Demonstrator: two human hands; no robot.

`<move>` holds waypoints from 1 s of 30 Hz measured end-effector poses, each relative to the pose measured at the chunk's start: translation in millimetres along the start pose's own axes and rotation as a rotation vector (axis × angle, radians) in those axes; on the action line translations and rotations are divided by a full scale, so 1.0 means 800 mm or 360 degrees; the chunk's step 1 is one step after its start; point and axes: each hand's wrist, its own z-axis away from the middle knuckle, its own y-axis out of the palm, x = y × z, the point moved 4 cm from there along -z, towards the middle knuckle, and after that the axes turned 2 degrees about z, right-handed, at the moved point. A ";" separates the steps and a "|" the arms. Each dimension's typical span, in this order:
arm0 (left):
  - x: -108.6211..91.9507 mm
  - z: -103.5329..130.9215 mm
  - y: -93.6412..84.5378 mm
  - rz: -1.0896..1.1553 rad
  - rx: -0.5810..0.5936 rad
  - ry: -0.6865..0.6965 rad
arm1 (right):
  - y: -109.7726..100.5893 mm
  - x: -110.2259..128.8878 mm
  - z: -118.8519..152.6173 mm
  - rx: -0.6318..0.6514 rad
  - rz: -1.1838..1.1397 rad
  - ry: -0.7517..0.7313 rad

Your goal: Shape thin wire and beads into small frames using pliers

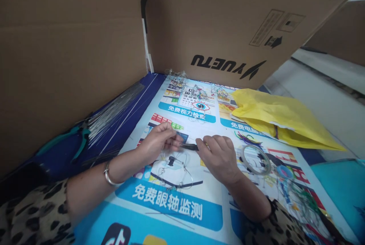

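My right hand (218, 157) is wrapped round a pair of pliers (190, 146), whose dark narrow jaws point left. The jaw tips meet the fingertips of my left hand (158, 140). Thumb and fingers of that hand are pinched on a thin wire, mostly hidden between them. Below both hands, a looped wire piece with small clear beads (180, 185) shows over the printed poster (137, 142). Whether it joins the pinched wire I cannot tell.
A bundle of straight wires (115, 110) and teal-handled pliers (83, 142) lie at left. Cardboard walls (199, 20) stand behind. To the right are a yellow bag (279, 113), a roll of tape (267, 163) and tangled wire pieces (302, 199). More wire loops (176, 75) lie at the back.
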 end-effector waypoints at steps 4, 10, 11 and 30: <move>0.004 -0.001 -0.002 -0.0007 0.0038 -0.0001 | 0.000 0.000 -0.001 -0.0026 -0.0008 -0.0014; 0.004 -0.002 -0.001 0.0005 0.0063 -0.0011 | -0.001 0.000 -0.002 -0.0052 -0.0052 -0.0039; 0.003 -0.001 0.000 0.0009 0.0067 -0.0016 | -0.001 0.000 -0.002 -0.0050 -0.0059 -0.0041; -0.006 0.002 0.003 -0.0170 0.0166 0.0328 | 0.011 -0.001 -0.003 0.0349 -0.0299 0.0140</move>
